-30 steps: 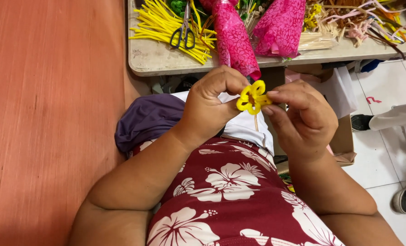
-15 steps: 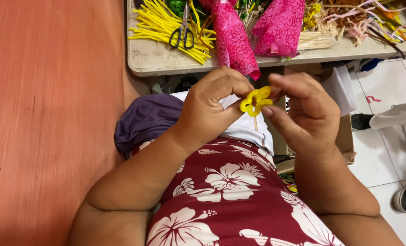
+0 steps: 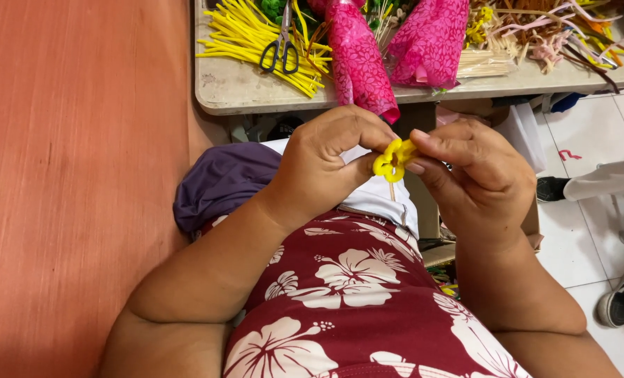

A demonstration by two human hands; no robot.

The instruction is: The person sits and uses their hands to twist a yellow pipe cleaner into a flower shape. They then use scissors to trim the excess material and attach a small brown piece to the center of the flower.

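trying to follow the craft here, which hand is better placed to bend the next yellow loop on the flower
Probably the right hand: its thumb and fingertips pinch the edge of the yellow loop flower from the side, free to twist. The left hand curls around the other side of the flower above its thin stick, more a steadying grip.

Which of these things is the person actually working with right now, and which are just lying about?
In hand:
- small yellow looped flower, pinched between left hand and right hand
- its thin stick

Lying about on the table:
- scissors
- yellow strips
- two pink wrapped cones
- wooden sticks
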